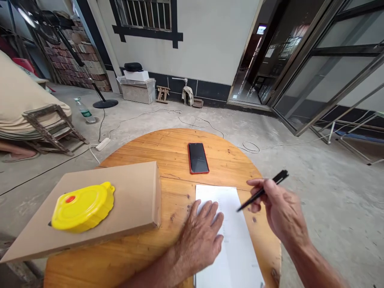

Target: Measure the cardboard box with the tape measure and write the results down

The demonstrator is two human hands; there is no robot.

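Note:
My left hand (204,234) lies flat, fingers spread, on the left edge of a white sheet of paper (237,244). Faint marks show on the sheet, too small to read. A black pen (257,195) is pinched in my right hand (283,212), its tip pointing down-left over the paper's right side; I cannot tell whether it touches. Beyond the paper lies a smartphone (198,158) with a red case edge, screen dark. To the left, a yellow chalk line reel or tape case (84,207) with a red button rests on a brown cardboard box (132,188).
Everything stands on a round wooden table (177,186). Past it, a thin cable (210,124) and a white power strip (103,144) lie on the concrete floor. A water bottle (85,111) and a fan base (105,104) are at left, beside a person's foot (19,151).

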